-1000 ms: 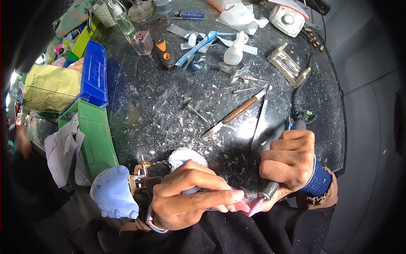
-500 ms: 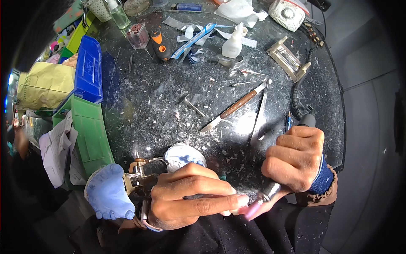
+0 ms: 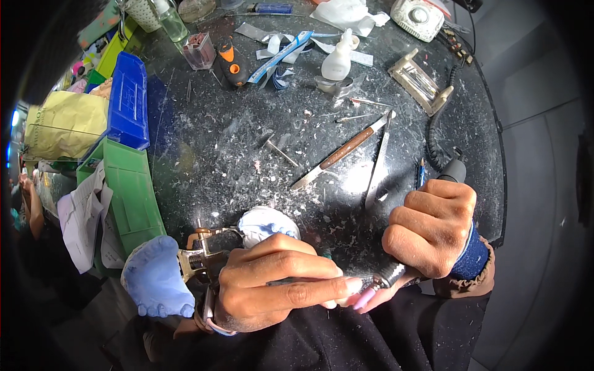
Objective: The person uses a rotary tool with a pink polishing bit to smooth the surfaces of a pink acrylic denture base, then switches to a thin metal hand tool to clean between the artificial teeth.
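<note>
My right hand (image 3: 433, 229) is closed round a dark rotary handpiece (image 3: 391, 273), whose rear end sticks out above the fist. At its front is a pink-purple grinding tip (image 3: 365, 298), right beside the fingertips of my left hand (image 3: 284, 281). My left fingers are pressed together over something small that they mostly hide; I cannot make out what it is. Left of that hand, a blue dental cast (image 3: 158, 284) is mounted on a metal articulator (image 3: 197, 263). A white plaster cast with blue teeth (image 3: 267, 224) lies just beyond the left hand.
A wooden-handled wax knife (image 3: 349, 151) and a slim metal tool (image 3: 377, 164) lie mid-bench among white shavings. Green (image 3: 133, 204) and blue (image 3: 130, 102) bins line the left. A white squeeze bottle (image 3: 337, 62) and a bur stand (image 3: 421, 83) are farther back. A coiled cord (image 3: 433, 145) runs along the right.
The grinding tip, smeared before, now shows more sharply and sits slightly higher and to the left. Both hands keep nearly the same places and grips.
</note>
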Available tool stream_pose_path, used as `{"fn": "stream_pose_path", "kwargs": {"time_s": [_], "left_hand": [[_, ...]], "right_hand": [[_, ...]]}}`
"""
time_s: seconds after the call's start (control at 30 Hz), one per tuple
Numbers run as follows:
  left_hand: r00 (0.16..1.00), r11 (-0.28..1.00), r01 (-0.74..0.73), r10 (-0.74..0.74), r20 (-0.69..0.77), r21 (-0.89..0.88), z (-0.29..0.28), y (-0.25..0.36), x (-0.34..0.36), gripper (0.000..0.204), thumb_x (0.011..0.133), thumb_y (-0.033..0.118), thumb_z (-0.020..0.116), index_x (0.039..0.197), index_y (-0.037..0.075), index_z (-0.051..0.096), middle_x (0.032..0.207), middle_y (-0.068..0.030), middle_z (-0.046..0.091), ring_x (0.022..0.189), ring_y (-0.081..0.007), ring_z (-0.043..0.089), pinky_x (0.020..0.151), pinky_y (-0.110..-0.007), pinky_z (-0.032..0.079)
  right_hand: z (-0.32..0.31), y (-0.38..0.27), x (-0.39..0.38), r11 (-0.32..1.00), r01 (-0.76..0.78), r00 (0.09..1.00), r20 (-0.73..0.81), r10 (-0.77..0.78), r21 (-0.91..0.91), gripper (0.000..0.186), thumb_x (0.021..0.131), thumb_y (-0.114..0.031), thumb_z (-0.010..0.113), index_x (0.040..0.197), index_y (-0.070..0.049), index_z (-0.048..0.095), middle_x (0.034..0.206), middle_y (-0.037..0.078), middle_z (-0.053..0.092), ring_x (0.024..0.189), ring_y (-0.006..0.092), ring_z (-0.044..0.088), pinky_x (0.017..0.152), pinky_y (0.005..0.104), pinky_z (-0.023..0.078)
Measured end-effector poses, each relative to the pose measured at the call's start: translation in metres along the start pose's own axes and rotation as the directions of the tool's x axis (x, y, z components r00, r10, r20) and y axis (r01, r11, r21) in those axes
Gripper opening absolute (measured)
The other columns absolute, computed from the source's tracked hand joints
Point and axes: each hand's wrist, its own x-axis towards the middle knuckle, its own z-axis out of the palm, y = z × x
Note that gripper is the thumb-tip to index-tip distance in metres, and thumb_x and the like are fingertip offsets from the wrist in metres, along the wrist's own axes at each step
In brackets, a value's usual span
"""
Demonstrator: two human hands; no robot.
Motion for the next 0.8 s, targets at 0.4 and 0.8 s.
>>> {"fn": "stream_pose_path", "kwargs": {"time_s": [0.4,0.8], "left_hand": [[0.99,0.973,-0.114,0.094,-0.108,-0.202,0.007,-0.009,-0.006,0.033,0.06,-0.002,0.072,0.092,0.002,0.071,0.088,-0.0067,0.065,0.08,-0.0198,0.061,0.063,-0.026,0.052],[0.979,0.965,-0.126,0.084,-0.183,-0.231,0.01,-0.005,-0.001,0.003,0.071,0.001,0.07,0.069,0.004,0.069,0.076,-0.008,0.064,0.07,-0.0233,0.063,0.057,-0.027,0.054]], "right_hand": [[0.004,-0.004,0.001,0.973,-0.047,0.997,-0.055,0.061,0.228,0.059,0.058,-0.064,0.069,0.054,-0.012,0.042,0.049,-0.004,0.038,0.038,0.0094,0.042,0.035,0.0237,0.027],[0.015,-0.006,-0.001,0.872,-0.095,0.991,-0.034,0.127,0.48,0.058,0.055,-0.069,0.071,0.057,-0.016,0.048,0.046,-0.006,0.043,0.038,0.0097,0.047,0.036,0.0241,0.026]]}}
